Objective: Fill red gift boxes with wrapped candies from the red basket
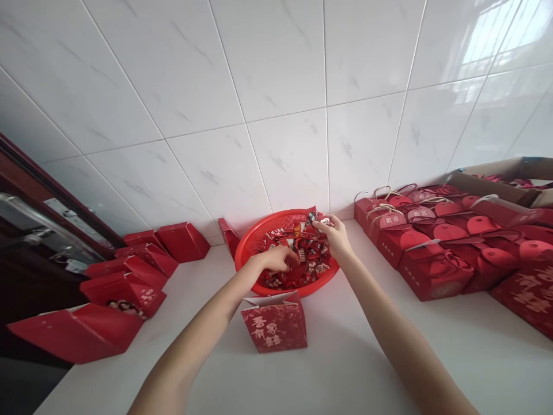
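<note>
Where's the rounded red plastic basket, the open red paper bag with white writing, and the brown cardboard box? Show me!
Rounded red plastic basket (242, 252), head view: its left rim.
Open red paper bag with white writing (276, 328), head view: its front face.
Brown cardboard box (481, 187), head view: its near side wall.

colander (247, 245) bright orange-red; candy wrappers (320, 268) red, printed black and white; nearest gift box (276, 328) deep red with white chinese characters; wall tiles (285, 57) white, veined grey.
</note>
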Action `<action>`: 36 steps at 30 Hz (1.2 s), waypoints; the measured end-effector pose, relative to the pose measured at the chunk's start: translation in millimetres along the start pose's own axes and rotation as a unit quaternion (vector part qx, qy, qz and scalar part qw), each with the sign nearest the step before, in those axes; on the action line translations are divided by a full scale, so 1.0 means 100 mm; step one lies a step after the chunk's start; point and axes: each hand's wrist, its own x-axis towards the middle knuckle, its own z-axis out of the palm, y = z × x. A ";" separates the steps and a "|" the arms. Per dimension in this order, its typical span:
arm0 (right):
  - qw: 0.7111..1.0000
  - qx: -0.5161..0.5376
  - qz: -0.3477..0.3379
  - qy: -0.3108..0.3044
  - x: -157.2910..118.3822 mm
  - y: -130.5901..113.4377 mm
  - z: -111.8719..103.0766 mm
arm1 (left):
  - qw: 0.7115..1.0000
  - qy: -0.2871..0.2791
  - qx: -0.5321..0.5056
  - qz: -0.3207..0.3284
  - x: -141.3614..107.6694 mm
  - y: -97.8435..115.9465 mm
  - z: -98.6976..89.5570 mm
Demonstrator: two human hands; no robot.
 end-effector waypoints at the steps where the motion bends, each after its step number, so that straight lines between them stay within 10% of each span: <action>1: 1.000 -0.001 0.000 0.000 0.00 0.00 0.00 | 1.000 -0.019 0.009 -0.007 -0.01 0.00 0.00; 14: 1.000 -0.014 -0.005 -0.005 -0.01 0.00 0.00 | 0.991 -0.121 -0.046 0.044 0.01 0.29 0.19; 23: 1.000 -0.008 -0.008 -0.006 0.02 0.01 0.00 | 0.978 0.141 -0.143 0.049 0.08 0.17 -0.04; 36: 1.000 -0.008 -0.007 -0.020 -0.01 -0.01 0.01 | 0.930 0.283 -0.227 0.061 -0.08 0.19 -0.14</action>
